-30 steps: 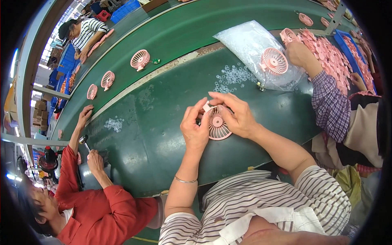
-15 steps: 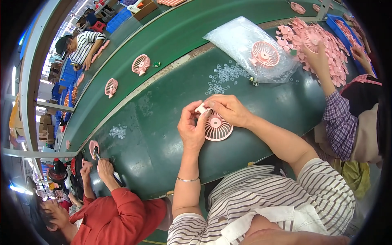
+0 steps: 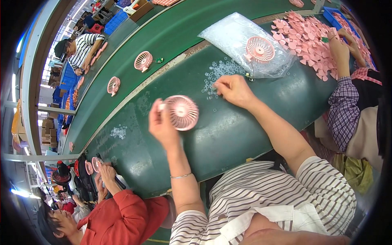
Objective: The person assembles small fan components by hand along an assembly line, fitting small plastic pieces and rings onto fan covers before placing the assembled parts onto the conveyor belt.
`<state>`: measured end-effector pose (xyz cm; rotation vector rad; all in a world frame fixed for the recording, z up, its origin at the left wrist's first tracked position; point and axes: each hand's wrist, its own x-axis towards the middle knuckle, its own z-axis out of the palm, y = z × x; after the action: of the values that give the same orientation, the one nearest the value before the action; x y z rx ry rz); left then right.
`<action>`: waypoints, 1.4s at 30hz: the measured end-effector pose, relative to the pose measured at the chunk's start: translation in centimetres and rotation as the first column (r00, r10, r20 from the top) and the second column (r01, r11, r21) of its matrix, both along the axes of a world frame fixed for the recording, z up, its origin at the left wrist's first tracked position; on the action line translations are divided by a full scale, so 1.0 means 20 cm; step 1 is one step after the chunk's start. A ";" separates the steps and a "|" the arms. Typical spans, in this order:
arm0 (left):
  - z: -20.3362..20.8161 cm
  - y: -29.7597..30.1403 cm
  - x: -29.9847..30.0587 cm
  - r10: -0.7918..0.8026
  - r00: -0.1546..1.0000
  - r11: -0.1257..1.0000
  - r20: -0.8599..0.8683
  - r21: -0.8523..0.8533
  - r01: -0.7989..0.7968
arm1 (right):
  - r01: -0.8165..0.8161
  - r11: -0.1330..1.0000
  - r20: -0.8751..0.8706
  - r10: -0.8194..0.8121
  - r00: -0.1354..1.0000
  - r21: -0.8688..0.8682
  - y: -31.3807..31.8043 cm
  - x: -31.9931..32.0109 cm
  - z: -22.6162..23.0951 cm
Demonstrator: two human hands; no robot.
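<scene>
My left hand (image 3: 162, 124) alone now holds the fan housing (image 3: 182, 112) — my narrowed right hand (image 3: 237, 92) has reached clear rings (image 3: 222, 72) near the far edge of the desk (image 3: 228, 141), catch unclear.

Factory assy. line: conveyor (image 3: 183, 34) w/ fan pts. (image 3: 143, 61), 3+ co-workers (image 3: 112, 218).

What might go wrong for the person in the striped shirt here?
The right hand is at the edge of a loose pile of small clear rings, so a careless brush could scatter some. The pink fan frame is held by its edge in the left hand alone, so it might slip. Another pink frame lies on a plastic bag, an uneven support it could slide off if bumped.
</scene>
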<state>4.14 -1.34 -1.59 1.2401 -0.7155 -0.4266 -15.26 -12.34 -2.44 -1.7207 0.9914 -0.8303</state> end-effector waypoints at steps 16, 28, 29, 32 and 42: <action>0.23 -0.88 -0.70 -0.597 0.716 0.764 -0.362 0.016 0.645 | -0.263 0.911 -0.313 0.162 0.936 -0.317 0.19 0.06 -0.05; 0.11 -1.07 0.46 0.190 0.789 0.488 0.584 0.641 -0.593 | -0.250 0.885 -0.393 0.085 0.916 -0.392 0.16 0.06 -0.02; 0.07 -1.06 0.50 0.177 0.789 0.469 0.588 0.655 -0.593 | -0.244 0.894 -0.394 0.084 0.915 -0.376 0.16 0.06 -0.03; 0.05 -1.09 0.49 0.143 0.790 0.447 0.596 0.673 -0.589 | -0.235 0.893 -0.394 0.072 0.916 -0.383 0.16 0.07 -0.06; 0.23 -0.62 0.35 -0.142 0.933 0.970 0.331 0.236 0.064 | 0.028 0.884 -0.232 -0.153 0.961 -0.467 0.08 0.02 -0.15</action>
<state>11.06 -13.68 3.07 1.5137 -1.0600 -0.3854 -14.91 -10.76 -5.38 -2.2521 1.1209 -0.9715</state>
